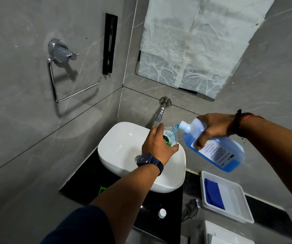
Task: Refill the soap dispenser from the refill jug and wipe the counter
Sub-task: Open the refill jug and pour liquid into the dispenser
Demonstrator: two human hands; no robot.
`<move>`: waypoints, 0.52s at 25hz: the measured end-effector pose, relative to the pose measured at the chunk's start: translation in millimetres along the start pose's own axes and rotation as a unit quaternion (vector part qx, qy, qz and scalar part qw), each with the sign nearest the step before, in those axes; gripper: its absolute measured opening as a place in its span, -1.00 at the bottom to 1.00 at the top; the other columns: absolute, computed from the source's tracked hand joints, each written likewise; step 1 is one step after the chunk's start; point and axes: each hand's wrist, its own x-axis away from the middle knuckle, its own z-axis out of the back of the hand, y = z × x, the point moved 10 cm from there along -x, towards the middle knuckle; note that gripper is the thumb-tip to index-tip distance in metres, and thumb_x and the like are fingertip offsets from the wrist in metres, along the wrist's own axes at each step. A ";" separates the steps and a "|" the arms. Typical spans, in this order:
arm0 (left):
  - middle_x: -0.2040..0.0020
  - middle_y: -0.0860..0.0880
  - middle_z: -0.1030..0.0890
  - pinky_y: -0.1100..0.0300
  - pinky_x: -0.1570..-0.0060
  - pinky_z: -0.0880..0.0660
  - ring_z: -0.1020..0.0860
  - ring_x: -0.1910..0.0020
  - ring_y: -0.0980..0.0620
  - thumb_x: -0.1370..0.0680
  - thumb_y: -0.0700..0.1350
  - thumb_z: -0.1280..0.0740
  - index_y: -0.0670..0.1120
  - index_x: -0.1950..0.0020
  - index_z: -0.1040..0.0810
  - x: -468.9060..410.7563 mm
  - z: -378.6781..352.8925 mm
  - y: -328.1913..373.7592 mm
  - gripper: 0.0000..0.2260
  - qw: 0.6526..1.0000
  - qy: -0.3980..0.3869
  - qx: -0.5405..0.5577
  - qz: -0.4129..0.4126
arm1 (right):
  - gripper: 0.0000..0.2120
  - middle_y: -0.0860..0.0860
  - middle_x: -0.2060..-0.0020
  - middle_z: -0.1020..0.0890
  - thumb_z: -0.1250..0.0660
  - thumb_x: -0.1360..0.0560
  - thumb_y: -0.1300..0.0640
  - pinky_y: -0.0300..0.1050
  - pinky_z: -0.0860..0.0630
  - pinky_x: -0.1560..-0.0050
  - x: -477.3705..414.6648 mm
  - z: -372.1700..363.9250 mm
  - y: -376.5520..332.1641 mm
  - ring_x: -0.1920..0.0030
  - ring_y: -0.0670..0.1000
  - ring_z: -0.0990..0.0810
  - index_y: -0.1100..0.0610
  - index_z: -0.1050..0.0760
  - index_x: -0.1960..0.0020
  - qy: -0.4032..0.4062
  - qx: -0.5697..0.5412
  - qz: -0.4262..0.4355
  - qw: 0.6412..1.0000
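My left hand (157, 145) grips a clear soap dispenser bottle (172, 136) with a green label, held tilted above the right rim of the white basin (122, 138). Its pump is off and its neck is open. My right hand (213, 127) holds the translucent refill jug (219, 150) of blue liquid, tipped down to the left. The jug's white spout touches the dispenser's mouth, and blue liquid shows at the neck. A white cap (162, 212) lies on the black counter (81, 184) in front of the basin.
A wall tap (161, 111) juts out just above the bottles. A white tray (229, 194) holding a folded blue cloth (213, 193) sits at the right. A chrome towel ring (66, 74) hangs on the left wall. Something green (102, 189) lies on the counter beside my left forearm.
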 end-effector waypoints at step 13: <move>-0.28 0.03 -0.46 0.06 0.02 -0.55 -0.52 -0.15 -0.06 -0.25 0.18 -0.52 0.06 -0.38 -0.30 -3.2 1.6 -2.7 -0.23 1.000 0.005 0.004 0.006 | -0.42 -0.08 0.21 -0.69 -0.54 -0.03 -0.22 -0.13 -0.62 0.17 -7.0 1.0 -0.3 0.19 -0.04 -0.69 -0.07 -0.47 0.04 -0.015 -0.009 -0.004 1.000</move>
